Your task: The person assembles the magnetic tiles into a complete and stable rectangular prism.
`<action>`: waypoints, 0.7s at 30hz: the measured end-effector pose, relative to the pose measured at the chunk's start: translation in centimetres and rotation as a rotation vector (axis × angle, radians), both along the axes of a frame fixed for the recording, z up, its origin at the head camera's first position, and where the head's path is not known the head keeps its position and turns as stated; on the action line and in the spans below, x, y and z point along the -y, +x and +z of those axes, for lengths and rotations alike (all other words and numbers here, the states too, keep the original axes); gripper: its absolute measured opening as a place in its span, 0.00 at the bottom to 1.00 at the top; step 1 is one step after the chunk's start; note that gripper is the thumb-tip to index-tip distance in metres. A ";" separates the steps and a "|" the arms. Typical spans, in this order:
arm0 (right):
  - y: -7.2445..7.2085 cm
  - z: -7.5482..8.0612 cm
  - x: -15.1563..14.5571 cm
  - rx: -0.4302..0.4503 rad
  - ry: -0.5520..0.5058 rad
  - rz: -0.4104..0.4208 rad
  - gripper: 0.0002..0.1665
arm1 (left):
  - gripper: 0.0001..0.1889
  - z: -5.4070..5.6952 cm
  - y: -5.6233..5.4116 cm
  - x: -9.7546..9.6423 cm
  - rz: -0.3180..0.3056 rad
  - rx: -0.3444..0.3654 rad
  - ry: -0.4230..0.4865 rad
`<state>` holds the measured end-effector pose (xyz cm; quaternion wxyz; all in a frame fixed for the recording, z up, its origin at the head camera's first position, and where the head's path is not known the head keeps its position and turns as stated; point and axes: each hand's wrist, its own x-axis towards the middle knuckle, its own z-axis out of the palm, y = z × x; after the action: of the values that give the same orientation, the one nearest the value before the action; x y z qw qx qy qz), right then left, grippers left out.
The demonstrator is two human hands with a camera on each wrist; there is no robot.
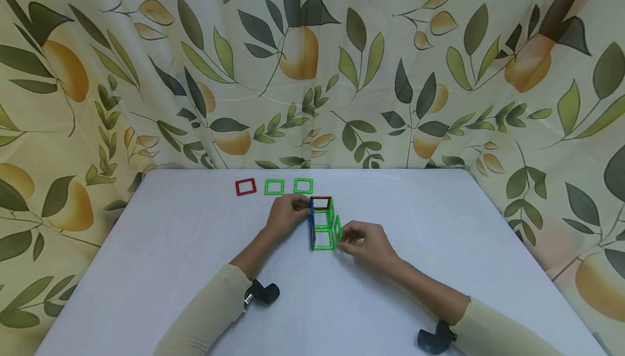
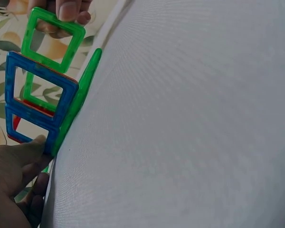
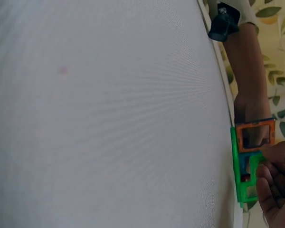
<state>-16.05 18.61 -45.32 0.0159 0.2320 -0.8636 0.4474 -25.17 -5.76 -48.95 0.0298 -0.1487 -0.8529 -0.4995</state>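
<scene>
A small box-like build of magnetic tile frames (image 1: 323,248) stands mid-table, with green tiles at its base, blue tiles (image 2: 42,88) along its left side and a red one at the far end. My left hand (image 1: 288,216) grips the build's far left end, the thumb lying on a blue tile in the left wrist view. On the right, my right hand (image 1: 367,242) pinches a loose-looking green square tile (image 1: 338,229) upright beside the build. An orange tile (image 3: 255,122) shows on the build in the right wrist view; my right hand's fingers partly cover the green tile there.
Behind the build, a red tile (image 1: 246,186) and two green tiles, one left (image 1: 274,187) and one right (image 1: 303,185), lie flat in a row. A white cloth covers the table (image 1: 420,204). A fruit-patterned curtain (image 1: 361,122) hangs behind it.
</scene>
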 end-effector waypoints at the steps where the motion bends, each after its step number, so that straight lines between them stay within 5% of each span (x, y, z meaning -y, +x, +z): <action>1: 0.0 0.0 0.1 -0.004 -0.001 0.003 0.09 | 0.09 0.0 0.0 0.0 0.000 0.000 0.000; 21: -0.1 -1.0 0.7 0.008 0.031 0.009 0.09 | 0.08 0.0 0.1 0.0 0.001 -0.011 0.009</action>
<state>-16.20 17.89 -46.28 0.0069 0.2344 -0.8694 0.4349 -25.08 -5.79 -48.91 0.0355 -0.1511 -0.8506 -0.5024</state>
